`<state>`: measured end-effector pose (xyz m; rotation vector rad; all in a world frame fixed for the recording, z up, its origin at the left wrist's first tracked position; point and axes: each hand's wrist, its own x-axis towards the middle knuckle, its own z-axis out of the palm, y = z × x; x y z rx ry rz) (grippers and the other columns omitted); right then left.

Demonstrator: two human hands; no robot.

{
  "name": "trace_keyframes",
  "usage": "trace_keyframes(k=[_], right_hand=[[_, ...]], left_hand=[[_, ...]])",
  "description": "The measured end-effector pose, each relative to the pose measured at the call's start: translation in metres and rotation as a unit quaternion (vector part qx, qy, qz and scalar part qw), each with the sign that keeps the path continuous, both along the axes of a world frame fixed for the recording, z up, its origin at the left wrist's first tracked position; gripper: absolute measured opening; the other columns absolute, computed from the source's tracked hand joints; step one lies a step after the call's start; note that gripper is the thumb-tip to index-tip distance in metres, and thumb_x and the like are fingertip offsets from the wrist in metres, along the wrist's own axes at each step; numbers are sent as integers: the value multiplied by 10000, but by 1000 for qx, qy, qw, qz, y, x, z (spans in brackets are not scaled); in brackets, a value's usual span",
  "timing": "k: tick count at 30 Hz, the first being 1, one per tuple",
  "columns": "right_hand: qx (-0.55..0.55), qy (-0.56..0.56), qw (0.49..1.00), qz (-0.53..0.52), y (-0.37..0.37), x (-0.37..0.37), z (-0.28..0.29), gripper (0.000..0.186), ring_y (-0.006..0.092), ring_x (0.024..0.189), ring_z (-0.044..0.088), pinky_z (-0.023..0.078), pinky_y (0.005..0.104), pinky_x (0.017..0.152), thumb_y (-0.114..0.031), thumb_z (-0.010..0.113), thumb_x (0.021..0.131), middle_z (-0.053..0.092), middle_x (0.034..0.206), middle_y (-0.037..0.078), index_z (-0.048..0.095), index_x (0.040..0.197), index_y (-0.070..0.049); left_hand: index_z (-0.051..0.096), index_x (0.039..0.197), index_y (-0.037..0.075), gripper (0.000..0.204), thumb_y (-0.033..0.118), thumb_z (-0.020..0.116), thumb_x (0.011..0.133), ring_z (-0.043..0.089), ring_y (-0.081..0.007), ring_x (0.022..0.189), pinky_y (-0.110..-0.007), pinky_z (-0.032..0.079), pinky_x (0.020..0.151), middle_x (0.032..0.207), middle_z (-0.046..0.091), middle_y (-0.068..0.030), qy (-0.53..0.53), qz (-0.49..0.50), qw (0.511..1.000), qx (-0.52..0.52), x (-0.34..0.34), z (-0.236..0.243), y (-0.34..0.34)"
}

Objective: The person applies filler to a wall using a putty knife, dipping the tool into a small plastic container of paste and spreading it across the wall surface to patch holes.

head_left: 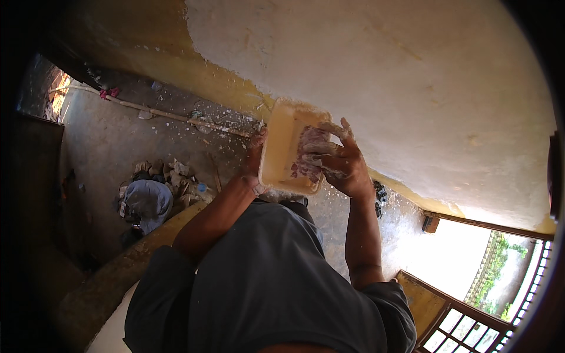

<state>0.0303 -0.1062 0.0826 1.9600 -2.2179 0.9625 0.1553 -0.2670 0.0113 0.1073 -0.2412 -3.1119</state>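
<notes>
A beige rectangular plastic tub (pixel 276 153) is held upright before me, near the wall. My left hand (pixel 254 159) grips it along its left side, fingers partly hidden behind it. My right hand (pixel 339 154), its fingers coated in pale powder or plaster, is bent over a mottled purple-and-white cloth or pad (pixel 305 172) inside the tub's right half and holds it.
A long pole (pixel 165 115) lies along the wall's foot among white flakes. A heap of grey cloth and scraps (pixel 148 203) is on the floor at left, beside a low ledge (pixel 147 241). A bright doorway (pixel 447 253) opens at lower right. The patched wall (pixel 429 88) rises ahead.
</notes>
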Motion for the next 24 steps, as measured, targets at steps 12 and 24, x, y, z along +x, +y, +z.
trace_keyframes(k=[12,24], right_hand=[[-16,-19,1000,-18,-4,4,-2,306,279,1320,503,199,633,1186,-101,813,545,752,1029,-64,789,844,-159],[-11,-5,1000,-13,-2,3,7,294,310,1296,530,208,590,1188,-91,801,559,757,1026,-50,793,836,-186]], left_hand=[[310,1507,67,802,631,400,943,565,-354,1241,-521,560,960,1420,469,-216,37,-29,993,-109,-5,-14,-4],[285,1521,70,860,665,436,919,574,-377,1225,-549,566,941,1430,455,-229,31,-20,992,-123,-6,-30,-1]])
